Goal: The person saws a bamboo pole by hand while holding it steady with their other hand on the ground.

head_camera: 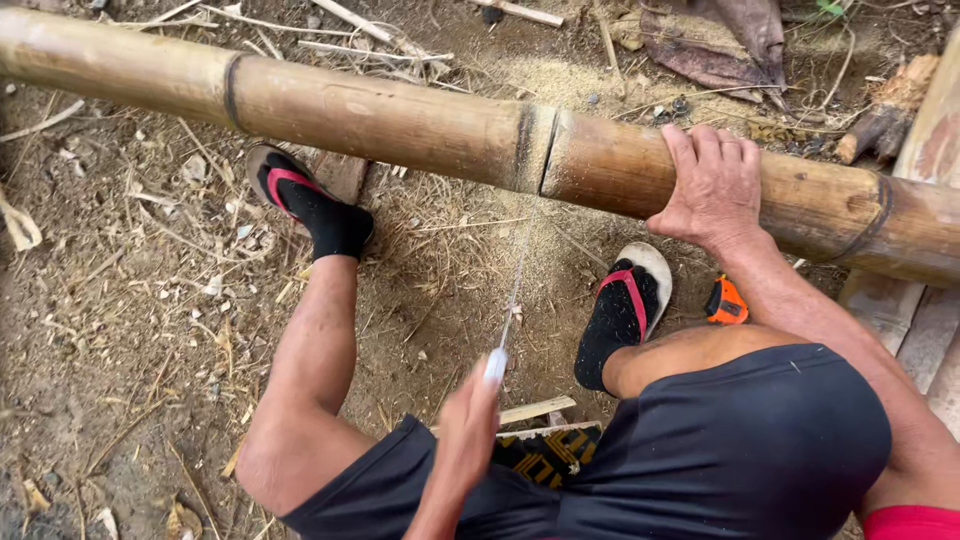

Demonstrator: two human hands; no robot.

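A thick brown bamboo pole point(380, 115) lies across the view, raised above the dirt ground. My right hand point(712, 185) rests palm down on top of it, just right of a node. My left hand point(470, 420) grips the pale handle of a thin hand saw point(512, 300). Its blade is seen edge-on and runs up to a dark cut line in the pole at the node point(545, 150). Pale sawdust lies on the ground under the cut.
My feet in black socks and red-strapped sandals are planted under the pole, one at the left point(305, 205) and one at the right point(625, 310). An orange tape measure point(726, 300) lies by the right foot. Wooden planks point(925, 330) lie at the right, with dry leaves and twigs beyond the pole.
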